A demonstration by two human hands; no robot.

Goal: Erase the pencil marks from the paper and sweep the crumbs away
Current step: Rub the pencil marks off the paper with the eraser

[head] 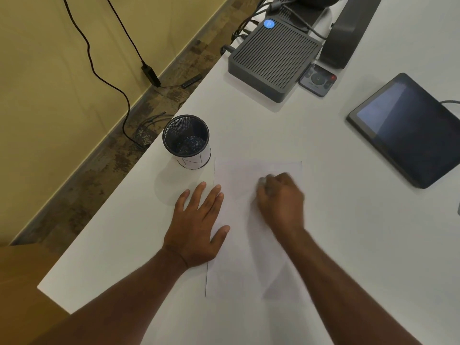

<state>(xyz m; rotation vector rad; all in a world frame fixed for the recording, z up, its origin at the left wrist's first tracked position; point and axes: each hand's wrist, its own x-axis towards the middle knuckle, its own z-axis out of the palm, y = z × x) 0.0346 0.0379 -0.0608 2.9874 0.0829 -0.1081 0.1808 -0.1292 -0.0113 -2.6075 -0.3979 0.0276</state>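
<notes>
On the white table, the left hand lies flat pinning the paper; the blurred right hand is curled, contents unclear. Hard rubbing could crease the sheet.

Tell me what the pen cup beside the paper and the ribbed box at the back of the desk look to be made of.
Pen cup: looks like black metal mesh, since a fine grid shows on its inner wall under a solid dark rim; a white band wraps the base.
Ribbed box: probably matte dark grey plastic, judging by the even parallel ridges and dull, glare-free top, though painted metal cannot be ruled out.
</notes>
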